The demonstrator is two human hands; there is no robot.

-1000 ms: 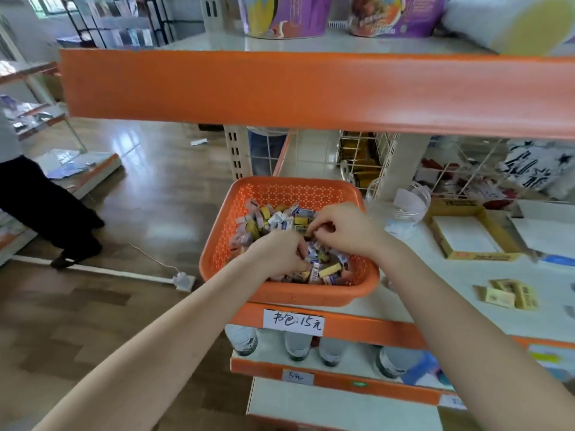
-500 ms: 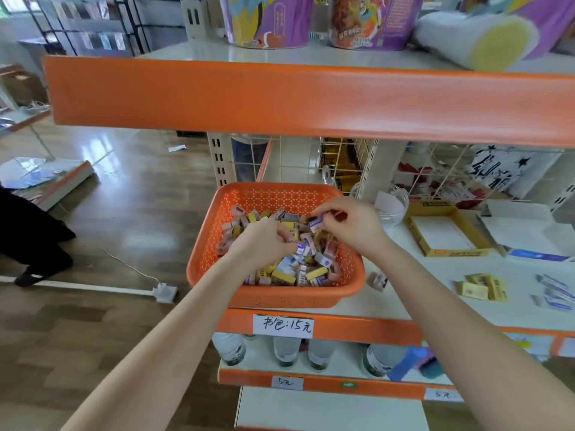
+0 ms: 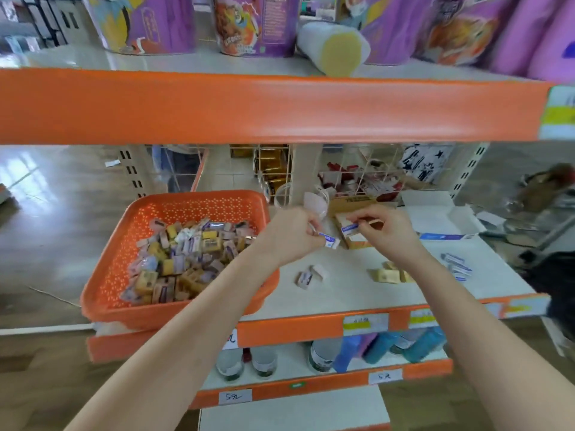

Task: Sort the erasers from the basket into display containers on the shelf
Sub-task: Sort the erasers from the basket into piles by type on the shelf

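An orange plastic basket [image 3: 124,244] sits at the shelf's left end, holding a heap of several small wrapped erasers [image 3: 186,259]. My left hand [image 3: 292,234] is just right of the basket, closed on a white and blue eraser [image 3: 330,241]. My right hand [image 3: 385,231] pinches another white and blue eraser [image 3: 350,228] over a small yellow cardboard display box [image 3: 353,204]. Both hands hover above the shelf surface [image 3: 342,293].
Two loose pale erasers [image 3: 309,276] lie on the shelf, yellow ones [image 3: 389,275] and blue-white ones [image 3: 457,264] further right. An open white box [image 3: 441,219] stands at the back right. The orange upper shelf edge [image 3: 280,110] hangs overhead. Bottles [image 3: 264,363] fill the shelf below.
Both hands left the basket and moved right, each carrying an eraser, to the yellow display box. The view shifted right as well.
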